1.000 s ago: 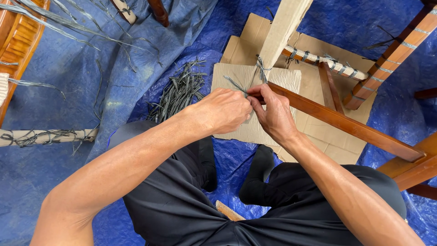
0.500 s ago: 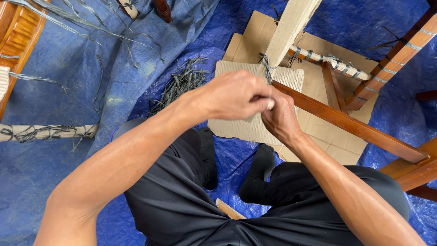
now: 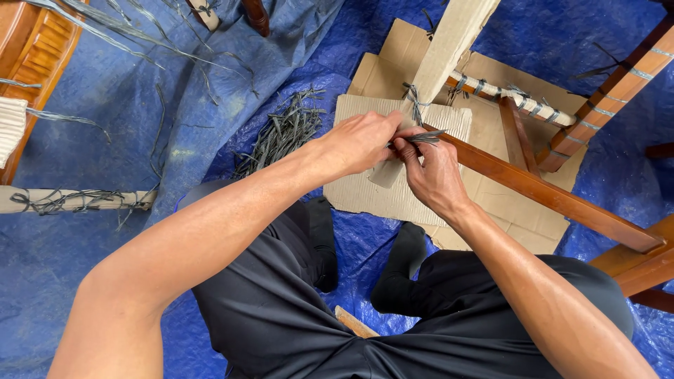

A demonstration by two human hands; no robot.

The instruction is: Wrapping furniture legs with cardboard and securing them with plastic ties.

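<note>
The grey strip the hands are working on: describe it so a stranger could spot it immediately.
Start at the flat cardboard sheet on the blue tarp. At its top edge the left hand and right hand meet. The grey strip is pinched there, unlike the loose pile of strips lying on the tarp.

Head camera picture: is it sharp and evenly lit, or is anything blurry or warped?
Head view: soft, even daylight with faint shadows; left hand, right hand and grey strip are sharp; wide lens stretches the forearms at the bottom edge; blue tarp shows mild sheen.
</note>
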